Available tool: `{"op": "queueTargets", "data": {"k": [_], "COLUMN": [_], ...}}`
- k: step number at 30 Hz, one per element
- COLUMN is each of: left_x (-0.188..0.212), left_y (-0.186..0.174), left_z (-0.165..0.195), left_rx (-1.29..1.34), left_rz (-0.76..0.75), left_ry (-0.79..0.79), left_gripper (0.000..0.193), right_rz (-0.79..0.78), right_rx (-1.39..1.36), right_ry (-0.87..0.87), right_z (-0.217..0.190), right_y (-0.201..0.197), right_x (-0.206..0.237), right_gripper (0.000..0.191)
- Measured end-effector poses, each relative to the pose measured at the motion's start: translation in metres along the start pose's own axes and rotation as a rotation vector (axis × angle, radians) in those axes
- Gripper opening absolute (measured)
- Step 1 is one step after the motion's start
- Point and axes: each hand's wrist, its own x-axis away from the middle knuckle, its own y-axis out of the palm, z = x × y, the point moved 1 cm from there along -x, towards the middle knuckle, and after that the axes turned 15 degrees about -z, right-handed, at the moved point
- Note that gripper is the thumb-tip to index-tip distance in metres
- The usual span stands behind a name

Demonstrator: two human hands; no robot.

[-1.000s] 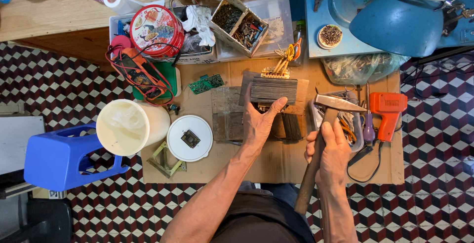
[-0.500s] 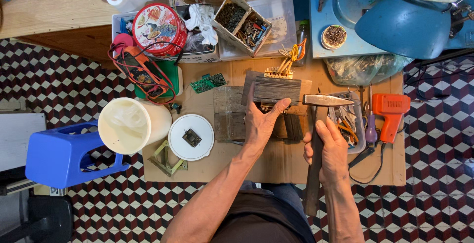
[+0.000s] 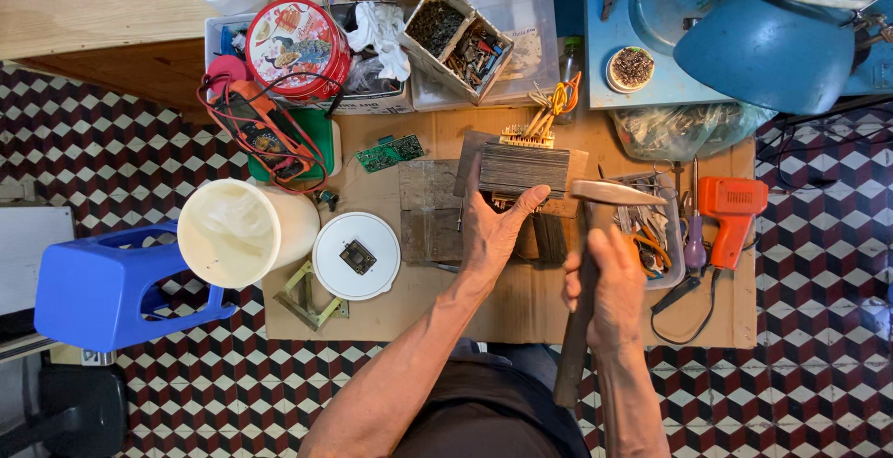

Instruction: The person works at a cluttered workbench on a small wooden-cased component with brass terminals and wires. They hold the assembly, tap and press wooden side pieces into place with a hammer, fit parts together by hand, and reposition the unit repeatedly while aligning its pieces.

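Head view. The left hand (image 3: 493, 225) is laid on the dark grey laminated metal transformer block (image 3: 523, 168), fingers spread over its near edge and pressing it down against the brown cardboard sheet (image 3: 521, 300) that covers the floor; it steadies the block, it does not enclose it. The right hand (image 3: 616, 291) is clenched around the wooden handle of a steel-headed hammer (image 3: 605, 193), whose head hangs just right of the block, close to the left thumb.

Judgement on workmanship: the blow should land square on the laminations, with the left fingers drawn back from the struck edge and the block kept flat so it does not skid. The thumb's nearness to the hammer head is the chief risk.

Packages and containers. A round red tin with a pictured lid (image 3: 298, 47) stands at upper left, beside a small grey cardboard box of dark hardware (image 3: 456, 38) that sits on a clear plastic tray (image 3: 530, 58). A white plastic bucket (image 3: 244, 230) and a white round lid (image 3: 355, 255) bearing a small dark part lie left of the hand. A small green circuit board (image 3: 391, 152) lies above them. An orange pistol-shaped soldering gun (image 3: 730, 207) rests at far right, next to a clear tray of tools (image 3: 665, 277).
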Motion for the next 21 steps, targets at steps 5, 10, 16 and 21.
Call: {"op": "queueTargets", "data": {"k": [5,10,16,21], "left_x": [0.001,0.000,0.001,0.000], "left_y": [0.001,-0.003,-0.001,-0.005], "left_z": [-0.001,0.002,0.001,-0.010], "left_rx": [0.029,0.056,-0.002,-0.004], "left_rz": [0.003,-0.041,-0.001,-0.056], "left_ry": [-0.030,0.001,0.051,-0.008], "left_gripper": [0.100,0.093,0.091,0.094], "right_rz": [-0.041,-0.016,-0.068,-0.003], "right_rx": [0.037,0.024,0.022,0.407], "right_ry": [0.032,0.068,0.078,0.017], "right_z": [-0.001,0.000,-0.004,-0.020], "right_y": [0.004,0.004,0.010,0.022], "right_x": [0.000,0.000,-0.002,0.015], "right_gripper": [0.017,0.015,0.015,0.024]}}
